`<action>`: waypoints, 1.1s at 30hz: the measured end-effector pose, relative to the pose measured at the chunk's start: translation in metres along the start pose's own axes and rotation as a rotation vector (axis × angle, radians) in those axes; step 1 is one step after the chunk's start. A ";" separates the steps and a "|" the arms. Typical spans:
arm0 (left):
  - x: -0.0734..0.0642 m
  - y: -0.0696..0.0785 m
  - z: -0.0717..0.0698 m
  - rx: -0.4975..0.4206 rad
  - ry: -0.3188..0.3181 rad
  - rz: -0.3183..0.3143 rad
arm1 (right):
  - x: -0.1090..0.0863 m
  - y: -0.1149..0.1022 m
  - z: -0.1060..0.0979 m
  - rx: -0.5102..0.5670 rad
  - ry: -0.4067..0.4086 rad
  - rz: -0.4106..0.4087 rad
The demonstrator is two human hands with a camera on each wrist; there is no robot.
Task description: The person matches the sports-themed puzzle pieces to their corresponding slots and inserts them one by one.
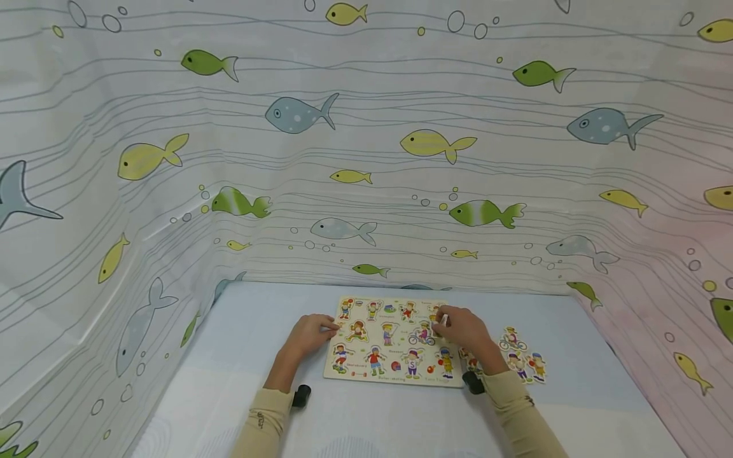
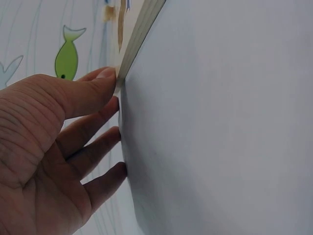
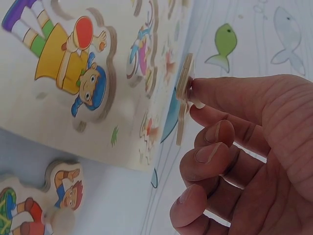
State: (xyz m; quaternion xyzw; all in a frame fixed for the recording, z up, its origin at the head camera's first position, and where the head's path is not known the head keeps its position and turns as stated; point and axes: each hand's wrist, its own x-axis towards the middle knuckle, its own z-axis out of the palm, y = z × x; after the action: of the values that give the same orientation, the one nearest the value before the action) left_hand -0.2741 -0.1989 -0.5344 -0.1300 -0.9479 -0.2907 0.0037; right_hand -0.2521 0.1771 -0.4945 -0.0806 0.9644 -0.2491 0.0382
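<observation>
On the tabletop (image 1: 252, 331), the puzzle board (image 1: 362, 318) has the left hand (image 1: 312, 332), fingers outstretched, touching its left edge, the right hand (image 1: 462, 327) over its far right part, loose pieces (image 1: 512, 341) to its right, and a wooden piece (image 3: 184, 73) pinched above it, seemingly being placed, which calls for aligning outline with recess.
</observation>
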 end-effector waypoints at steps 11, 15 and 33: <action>0.000 -0.001 0.001 0.004 0.000 -0.001 | 0.003 -0.011 0.004 0.012 0.017 -0.058; 0.000 -0.001 0.001 0.007 0.006 0.002 | 0.005 -0.015 0.007 0.005 0.025 -0.074; 0.000 0.001 0.000 -0.003 0.008 0.001 | 0.018 -0.023 0.024 0.045 0.003 -0.112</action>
State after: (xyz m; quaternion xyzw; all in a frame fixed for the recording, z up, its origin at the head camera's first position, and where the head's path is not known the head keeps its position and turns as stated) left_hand -0.2737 -0.1977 -0.5340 -0.1293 -0.9474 -0.2928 0.0072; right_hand -0.2641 0.1429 -0.5049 -0.1332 0.9525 -0.2726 0.0247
